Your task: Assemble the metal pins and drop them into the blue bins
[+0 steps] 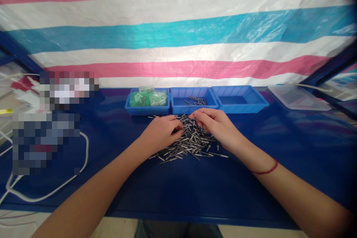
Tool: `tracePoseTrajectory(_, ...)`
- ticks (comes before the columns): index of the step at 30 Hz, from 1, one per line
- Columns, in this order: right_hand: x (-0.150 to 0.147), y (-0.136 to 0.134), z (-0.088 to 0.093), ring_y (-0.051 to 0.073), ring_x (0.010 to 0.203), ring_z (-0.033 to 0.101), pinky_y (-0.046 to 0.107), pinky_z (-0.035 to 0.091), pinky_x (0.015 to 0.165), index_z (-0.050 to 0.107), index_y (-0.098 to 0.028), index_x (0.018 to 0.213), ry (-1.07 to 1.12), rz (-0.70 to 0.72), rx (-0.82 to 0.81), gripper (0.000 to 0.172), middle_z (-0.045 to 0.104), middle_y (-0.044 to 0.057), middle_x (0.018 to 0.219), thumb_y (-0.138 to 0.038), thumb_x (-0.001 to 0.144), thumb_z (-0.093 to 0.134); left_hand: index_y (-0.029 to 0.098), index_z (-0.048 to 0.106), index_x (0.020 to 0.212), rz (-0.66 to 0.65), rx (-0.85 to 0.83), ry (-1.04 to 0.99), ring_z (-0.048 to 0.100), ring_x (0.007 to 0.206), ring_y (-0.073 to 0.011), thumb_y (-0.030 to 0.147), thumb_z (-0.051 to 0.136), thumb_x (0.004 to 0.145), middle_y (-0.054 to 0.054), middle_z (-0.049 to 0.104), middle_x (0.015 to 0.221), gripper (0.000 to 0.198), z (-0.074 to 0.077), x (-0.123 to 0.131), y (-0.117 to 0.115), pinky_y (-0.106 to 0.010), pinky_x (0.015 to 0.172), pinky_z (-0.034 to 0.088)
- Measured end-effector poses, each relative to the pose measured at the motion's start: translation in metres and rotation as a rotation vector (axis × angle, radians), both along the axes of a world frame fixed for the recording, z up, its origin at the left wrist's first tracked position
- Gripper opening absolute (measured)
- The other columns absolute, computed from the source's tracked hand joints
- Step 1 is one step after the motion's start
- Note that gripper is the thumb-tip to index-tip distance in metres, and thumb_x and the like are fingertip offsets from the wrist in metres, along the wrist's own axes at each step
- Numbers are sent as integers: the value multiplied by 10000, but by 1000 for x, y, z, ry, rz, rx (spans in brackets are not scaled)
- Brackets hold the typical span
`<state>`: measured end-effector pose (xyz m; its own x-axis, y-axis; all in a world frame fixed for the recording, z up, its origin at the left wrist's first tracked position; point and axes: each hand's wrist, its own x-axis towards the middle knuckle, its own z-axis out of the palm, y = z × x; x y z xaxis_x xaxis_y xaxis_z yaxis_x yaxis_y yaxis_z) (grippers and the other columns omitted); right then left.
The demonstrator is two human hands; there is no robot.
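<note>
A loose pile of thin metal rivets [192, 141] lies on the blue table [173, 193]. My left hand [164, 132] rests at the pile's left side, its fingers curled in; what they hold, if anything, is hidden. At the upper right edge of the pile is my right hand [213, 124], thumb and forefinger pressed together; anything between them is too small to make out. Just behind the pile, the middle blue bin [193, 110] contains some rivets. Green and clear bags [147, 98] fill the left blue bin [147, 111].
The right blue bin [241, 108] adjoins the middle one. A translucent lid [298, 98] lies at the back right. White cable [86, 148] loops over the table's left side, near blurred items. A striped sheet [178, 29] hangs behind.
</note>
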<state>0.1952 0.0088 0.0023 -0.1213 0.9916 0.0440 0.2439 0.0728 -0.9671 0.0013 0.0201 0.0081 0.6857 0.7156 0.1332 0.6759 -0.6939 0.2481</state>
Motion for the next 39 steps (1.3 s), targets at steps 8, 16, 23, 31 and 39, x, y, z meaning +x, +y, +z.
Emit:
tracePoseTrajectory(8, -4, -2, 3, 82, 493, 358, 244, 238, 450, 679, -149, 751, -41, 42, 1, 285, 471, -22, 586, -359, 822, 500, 215, 690, 898, 120, -43, 49, 633, 823, -186, 319, 517, 873, -30, 642, 913, 203, 1, 7, -3, -273, 702, 454)
tracePoseTrajectory(16, -6, -4, 3, 86, 491, 387, 241, 270, 460, 676, -151, 762, -92, 58, 14, 265, 495, -25, 580, -327, 827, 488, 250, 692, 873, 171, -93, 8, 617, 780, -184, 332, 545, 842, -15, 625, 879, 171, -6, 7, 1, -268, 664, 451)
tracePoseTrajectory(23, -4, -6, 0, 136, 610, 513, 270, 379, 564, 690, -159, 820, -255, 9, 150, 231, 640, 20, 703, -362, 793, 582, 212, 647, 909, 267, -89, -215, 609, 793, -166, 305, 495, 887, -23, 622, 932, 180, -6, 5, -8, -263, 708, 445)
tracePoseTrajectory(31, -11, -14, -3, 127, 609, 504, 276, 391, 570, 678, -162, 842, -165, -1, 177, 224, 659, 29, 769, -367, 819, 593, 190, 640, 909, 286, -206, -476, 580, 664, -126, 334, 512, 898, 1, 692, 856, 193, 0, 14, -19, -231, 633, 412)
tracePoseTrajectory(39, -10, -17, -1, 161, 719, 568, 290, 440, 623, 696, -185, 936, -134, 15, 283, 188, 673, 53, 864, -301, 839, 584, 200, 678, 988, 221, -241, -530, 558, 662, -114, 344, 560, 879, -8, 683, 895, 216, -5, 12, -15, -221, 619, 408)
